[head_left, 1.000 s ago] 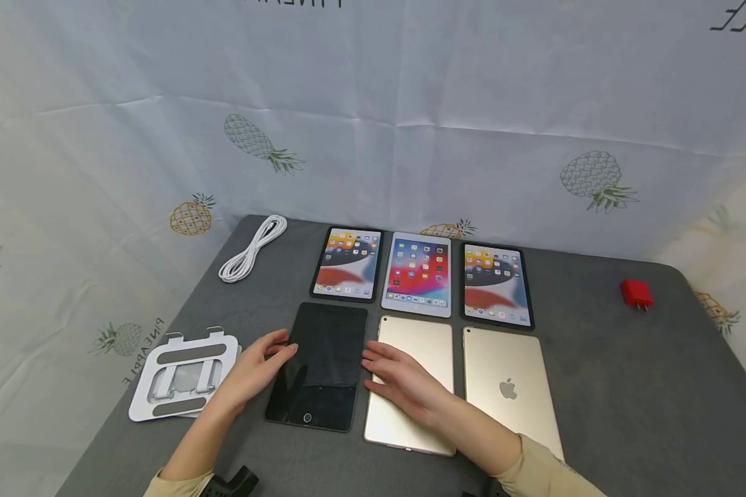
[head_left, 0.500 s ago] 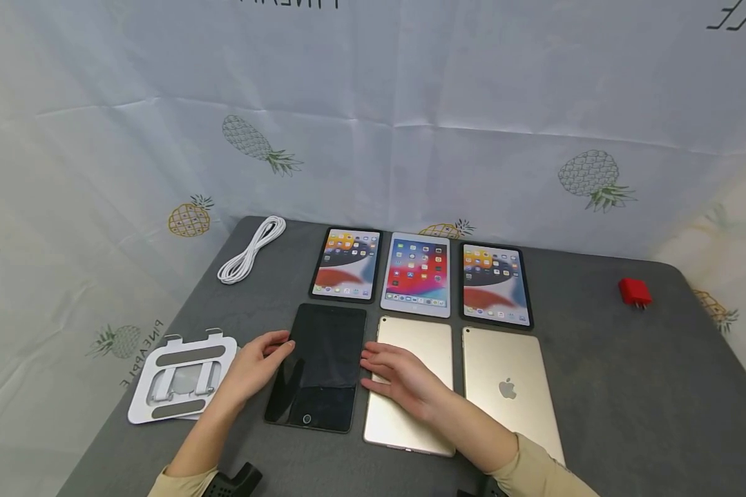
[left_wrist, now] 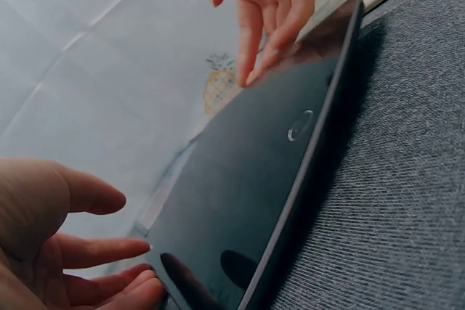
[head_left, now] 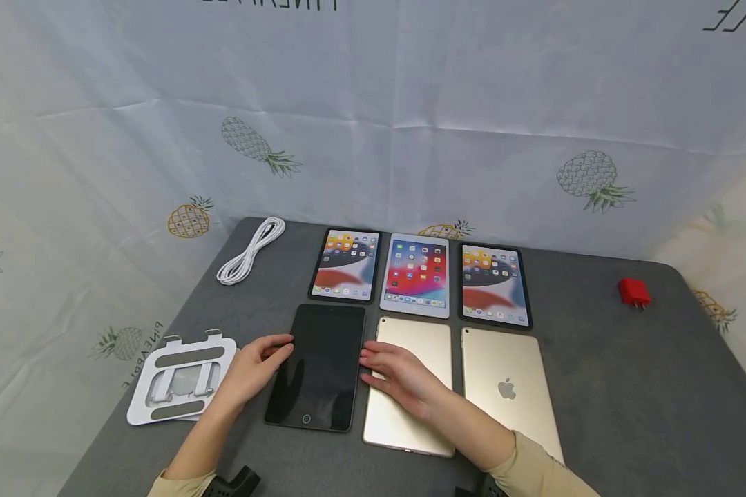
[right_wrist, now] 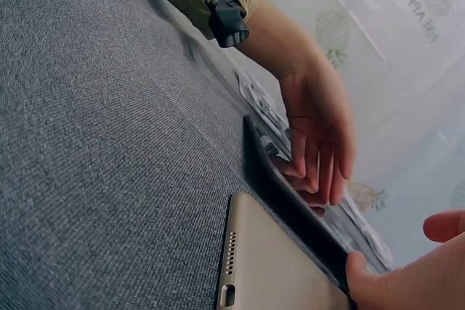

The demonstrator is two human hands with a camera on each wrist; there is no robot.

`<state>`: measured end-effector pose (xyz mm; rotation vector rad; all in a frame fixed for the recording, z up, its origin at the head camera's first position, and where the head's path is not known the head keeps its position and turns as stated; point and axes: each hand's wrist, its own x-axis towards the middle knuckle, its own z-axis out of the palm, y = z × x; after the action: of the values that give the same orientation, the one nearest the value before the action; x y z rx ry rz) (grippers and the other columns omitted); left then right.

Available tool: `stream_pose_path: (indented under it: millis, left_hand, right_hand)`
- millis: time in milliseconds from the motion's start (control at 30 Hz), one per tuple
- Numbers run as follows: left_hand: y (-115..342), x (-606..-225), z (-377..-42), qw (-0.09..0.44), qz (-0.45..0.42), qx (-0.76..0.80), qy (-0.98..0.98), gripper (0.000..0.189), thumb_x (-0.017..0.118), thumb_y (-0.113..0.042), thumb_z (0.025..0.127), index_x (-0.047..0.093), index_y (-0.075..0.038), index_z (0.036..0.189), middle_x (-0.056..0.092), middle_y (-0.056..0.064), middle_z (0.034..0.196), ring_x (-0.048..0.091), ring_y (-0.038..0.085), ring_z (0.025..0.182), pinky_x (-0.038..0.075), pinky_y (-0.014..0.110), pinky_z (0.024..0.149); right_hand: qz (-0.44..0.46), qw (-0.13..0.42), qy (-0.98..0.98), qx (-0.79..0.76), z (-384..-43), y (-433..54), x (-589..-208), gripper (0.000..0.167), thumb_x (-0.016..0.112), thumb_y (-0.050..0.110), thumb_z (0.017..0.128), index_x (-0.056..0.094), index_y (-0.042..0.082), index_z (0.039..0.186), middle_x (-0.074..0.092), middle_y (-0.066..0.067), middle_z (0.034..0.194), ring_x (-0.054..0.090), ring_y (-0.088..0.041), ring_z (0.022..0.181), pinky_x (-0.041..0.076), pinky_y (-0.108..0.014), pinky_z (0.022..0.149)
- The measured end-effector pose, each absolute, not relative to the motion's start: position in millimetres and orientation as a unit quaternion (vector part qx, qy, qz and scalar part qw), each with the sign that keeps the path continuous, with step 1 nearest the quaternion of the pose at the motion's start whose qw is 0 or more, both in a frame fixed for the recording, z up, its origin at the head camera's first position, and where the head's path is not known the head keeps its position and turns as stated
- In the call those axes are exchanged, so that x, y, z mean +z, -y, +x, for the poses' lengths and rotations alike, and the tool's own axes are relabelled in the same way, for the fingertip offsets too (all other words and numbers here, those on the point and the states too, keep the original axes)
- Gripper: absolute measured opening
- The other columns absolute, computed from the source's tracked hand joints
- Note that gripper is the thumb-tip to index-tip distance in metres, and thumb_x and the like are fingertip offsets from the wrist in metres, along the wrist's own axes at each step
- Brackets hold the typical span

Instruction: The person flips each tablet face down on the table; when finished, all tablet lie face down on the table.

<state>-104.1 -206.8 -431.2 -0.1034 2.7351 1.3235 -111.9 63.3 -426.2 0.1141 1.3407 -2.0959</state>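
A black tablet (head_left: 320, 373) with a dark screen lies face up between my two hands in the head view. My left hand (head_left: 253, 367) is at its left long edge, and the left wrist view shows the fingertips at the rim with the thumb apart from them. Over a gold tablet (head_left: 385, 429) lying back up, my right hand (head_left: 404, 379) reaches to the black tablet's right edge. In the right wrist view a fingertip of the right hand (right_wrist: 407, 281) meets that edge. Neither hand curls round the tablet.
Behind stand in a row a black-framed tablet (head_left: 346, 266), a white one (head_left: 415, 276) and another black-framed one (head_left: 494, 286). A second gold tablet (head_left: 506, 366) lies right. A white folding stand (head_left: 183, 379) and white cable (head_left: 251, 252) lie left; a red charger (head_left: 634, 292) far right.
The hands stay at the black tablet's two sides. The left hand has shifted very slightly, and the whole head view has drifted a little. The reflections on the dark screen look different.
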Motion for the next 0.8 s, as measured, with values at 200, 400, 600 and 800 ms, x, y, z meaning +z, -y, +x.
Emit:
stream_pose_path:
  millis: [200,400,600,800]
  left_hand:
    - [205,-432,-103,0.032,-0.012,0.421,-0.906,0.030,0.063,-0.023,0.096,0.068,-0.008,0.120,0.065,0.007,0.112,0.059,0.023,0.102,0.047,0.041,0.087]
    - [198,-426,-97,0.023,0.034,0.387,-0.921,0.030,0.065,-0.025,0.094,0.069,-0.008,0.118,0.062,0.013,0.125,0.060,0.029,0.113,0.051,0.044,0.091]
    - [183,-411,-89,0.049,0.046,0.369,-0.927,0.041,0.062,-0.043,0.094,0.069,-0.013,0.122,0.060,0.014,0.132,0.063,0.025,0.107,0.053,0.041,0.087]
    - [166,-393,-84,0.080,0.045,0.328,-0.940,0.063,0.062,-0.061,0.086,0.064,-0.016,0.130,0.061,-0.002,0.070,0.049,0.008,0.055,0.041,0.027,0.055]
  right_hand:
    - [0.017,0.324,-0.521,-0.790,-114,-59,-426,0.054,0.048,0.001,0.097,0.026,-0.016,0.144,0.042,-0.026,0.134,0.054,-0.020,0.107,0.037,-0.041,0.109]
    - [-0.010,0.335,-0.516,-0.788,-116,-58,-422,0.059,0.050,0.002,0.096,0.022,-0.014,0.146,0.042,-0.025,0.134,0.057,-0.019,0.102,0.042,-0.039,0.105]
    - [-0.039,0.363,-0.503,-0.783,-116,-56,-412,0.065,0.048,0.006,0.097,0.014,-0.010,0.150,0.025,-0.030,0.152,0.041,-0.040,0.131,0.038,-0.044,0.107]
    - [-0.059,0.366,-0.514,-0.774,-110,-54,-399,0.066,0.050,0.011,0.098,0.017,-0.008,0.151,0.025,-0.029,0.153,0.039,-0.040,0.135,0.040,-0.040,0.106]
